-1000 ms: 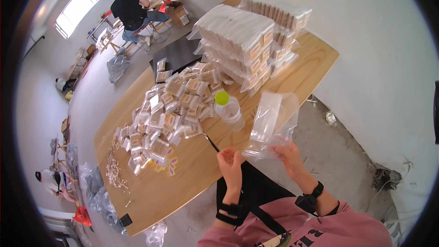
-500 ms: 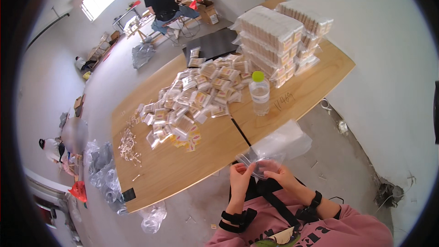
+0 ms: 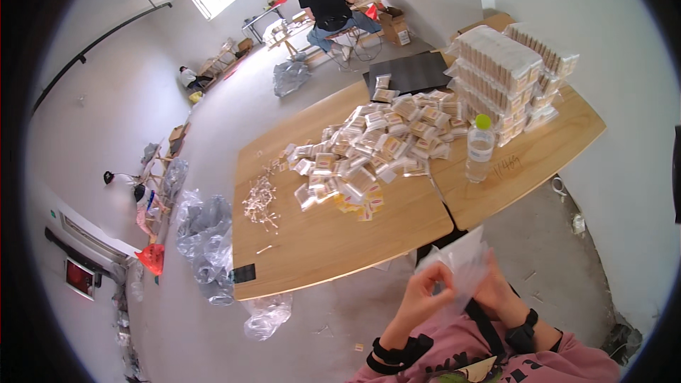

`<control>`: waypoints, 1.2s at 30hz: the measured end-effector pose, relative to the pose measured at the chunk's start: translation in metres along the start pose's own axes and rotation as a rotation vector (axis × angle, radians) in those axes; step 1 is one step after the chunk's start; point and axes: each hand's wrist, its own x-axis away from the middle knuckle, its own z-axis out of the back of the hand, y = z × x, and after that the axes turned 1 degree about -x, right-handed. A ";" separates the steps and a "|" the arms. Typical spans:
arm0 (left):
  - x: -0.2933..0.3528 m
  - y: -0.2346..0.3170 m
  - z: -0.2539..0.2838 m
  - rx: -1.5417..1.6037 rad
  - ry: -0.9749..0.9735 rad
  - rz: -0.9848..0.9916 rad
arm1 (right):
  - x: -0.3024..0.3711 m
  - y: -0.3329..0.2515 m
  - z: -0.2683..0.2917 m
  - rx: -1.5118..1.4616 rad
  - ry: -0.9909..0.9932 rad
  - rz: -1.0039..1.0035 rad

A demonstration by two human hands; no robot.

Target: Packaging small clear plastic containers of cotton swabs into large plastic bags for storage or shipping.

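In front of my lap, past the table's near edge, I hold a clear plastic bag [image 3: 464, 259] up with its top tilted away from me. My left hand [image 3: 428, 292] has thumb and forefinger curled together on the bag's left side. On its right side, my right hand [image 3: 494, 285] grips the plastic, its fingers partly blurred and hidden by the film. Beyond the hands, a heap of small clear packets of cotton swabs [image 3: 383, 138] covers the table's middle. Yellow and white cards [image 3: 365, 204] lie at the heap's near edge.
Loose cotton swabs [image 3: 261, 202] lie at the table's left. A bottle with a lime cap [image 3: 480, 152] stands right of the heap, before stacked bulk packs [image 3: 496, 71]. Plastic sheeting [image 3: 206, 241] lies on the floor at left. A person in black [image 3: 326, 3] sits far off.
The view has swung left, so the table sits further right. The bag has been raised and turned more upright between my hands.
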 end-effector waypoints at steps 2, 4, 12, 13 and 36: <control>0.009 0.023 -0.002 0.055 -0.099 0.039 | 0.004 -0.008 -0.015 -0.160 -0.116 0.065; 0.015 0.038 -0.001 0.120 -0.209 0.084 | 0.000 -0.014 0.006 -0.226 -0.099 0.069; 0.041 0.024 0.019 0.589 0.053 -0.096 | 0.020 -0.007 0.043 -0.185 -0.168 -0.031; 0.038 0.009 0.023 0.604 0.046 -0.052 | 0.008 -0.006 0.048 -0.210 -0.131 -0.018; 0.045 -0.008 0.016 -0.532 0.471 0.349 | 0.042 -0.034 -0.008 0.494 -0.164 0.169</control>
